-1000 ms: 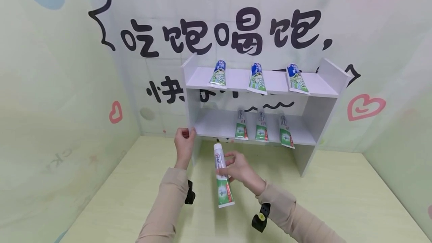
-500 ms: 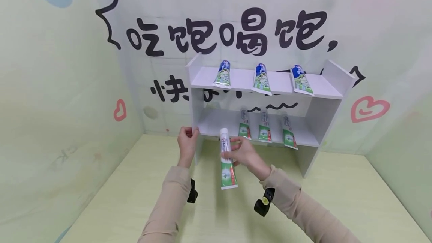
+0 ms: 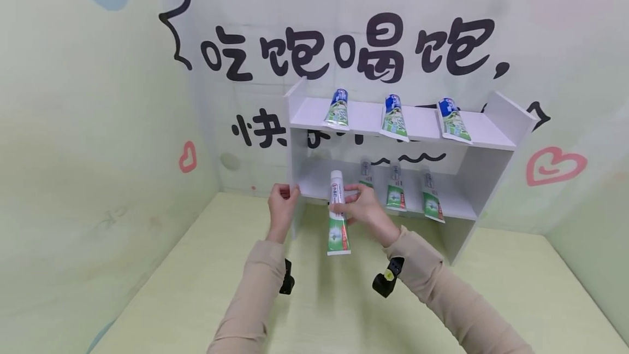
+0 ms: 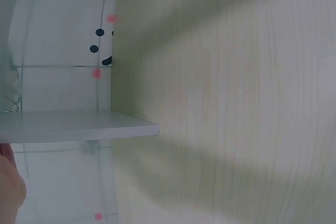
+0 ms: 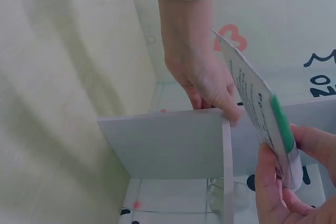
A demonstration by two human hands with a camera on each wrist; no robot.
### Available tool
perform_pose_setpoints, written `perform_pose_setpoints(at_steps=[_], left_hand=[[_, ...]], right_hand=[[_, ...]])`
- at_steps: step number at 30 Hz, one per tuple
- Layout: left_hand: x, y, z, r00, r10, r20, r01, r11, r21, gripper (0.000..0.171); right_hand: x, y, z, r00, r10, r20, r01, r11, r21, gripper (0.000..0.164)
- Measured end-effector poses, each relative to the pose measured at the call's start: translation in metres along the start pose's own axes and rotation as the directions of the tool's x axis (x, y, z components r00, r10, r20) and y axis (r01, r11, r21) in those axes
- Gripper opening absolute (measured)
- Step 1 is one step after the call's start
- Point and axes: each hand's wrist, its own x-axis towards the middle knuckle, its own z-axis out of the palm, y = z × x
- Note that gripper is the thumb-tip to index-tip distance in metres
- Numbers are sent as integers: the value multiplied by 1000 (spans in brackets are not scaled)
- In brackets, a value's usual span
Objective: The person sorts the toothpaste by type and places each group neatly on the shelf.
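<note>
My right hand (image 3: 366, 209) grips a white and green toothpaste tube (image 3: 338, 236), cap end up, in front of the left part of the white shelf's (image 3: 363, 115) middle board. In the right wrist view the tube (image 5: 252, 95) is seen from its edge and printed back, pinched between thumb and fingers. My left hand (image 3: 282, 212) holds the front edge of the shelf's left side panel. The right wrist view has that left hand (image 5: 202, 80) with its thumb over the panel edge. Only a bit of the left hand (image 4: 10, 187) enters the left wrist view, beside the panel (image 4: 79, 127).
On the middle board lie several matching toothpaste tubes (image 3: 396, 196), toward the right. Blue and green tubes (image 3: 393, 118) are spaced along the top board. The shelf stands on a pale wood-grain table (image 3: 196, 299), against a printed wall (image 3: 236, 168).
My right hand has raised the toothpaste tube toward the middle board, in front of its left part. The left hand keeps its hold on the shelf. The head view has shifted slightly left.
</note>
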Motion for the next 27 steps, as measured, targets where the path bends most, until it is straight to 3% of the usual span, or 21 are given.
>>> perform_pose_setpoints(at_steps=[12, 20, 27], left_hand=[[2, 1, -3, 1000, -16, 3, 16, 1000, -5, 26], [-1, -1, -1, 1000, -12, -1, 12, 1000, -15, 25], [-2, 1, 0, 1000, -15, -5, 14, 1000, -9, 25]], right_hand=[[14, -20, 1, 999, -42, 16, 41, 999, 18, 64], [26, -24, -1, 1000, 2, 18, -3, 999, 42, 68], [37, -29, -1, 1000, -12, -6, 12, 998, 62, 65]])
